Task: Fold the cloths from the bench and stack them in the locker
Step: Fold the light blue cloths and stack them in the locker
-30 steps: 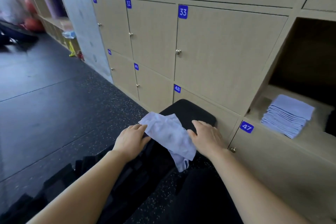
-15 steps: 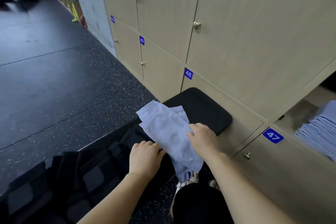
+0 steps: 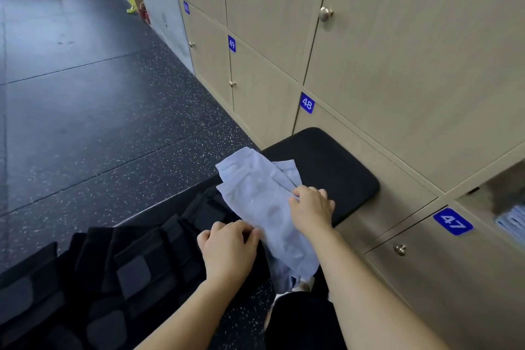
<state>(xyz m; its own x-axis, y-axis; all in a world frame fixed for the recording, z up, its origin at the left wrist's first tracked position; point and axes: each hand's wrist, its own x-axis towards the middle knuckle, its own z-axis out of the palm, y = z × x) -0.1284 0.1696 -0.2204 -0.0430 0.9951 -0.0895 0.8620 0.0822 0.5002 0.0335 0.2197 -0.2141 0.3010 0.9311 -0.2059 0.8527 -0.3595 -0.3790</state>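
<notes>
A crumpled light-blue cloth (image 3: 260, 196) lies across the near end of the black padded bench (image 3: 332, 167). My right hand (image 3: 311, 209) grips the cloth's right edge with curled fingers. My left hand (image 3: 227, 247) holds the cloth's lower left edge, fingers curled onto it. At the far right edge, the open locker (image 3: 483, 196) above door 47 (image 3: 454, 278) shows the corner of a stack of folded blue cloths (image 3: 512, 220).
Wooden locker doors numbered 48 (image 3: 307, 104) and 49 (image 3: 231, 44) line the wall behind the bench. Black padded gear (image 3: 136, 270) lies at the lower left. Dark speckled floor (image 3: 85, 111) spreads to the left. My dark-clothed knee (image 3: 301, 321) is below the cloth.
The view has tilted down and left, leaving the open locker mostly out of frame. Both hands have gone from lying beside the cloth to gripping its edges.
</notes>
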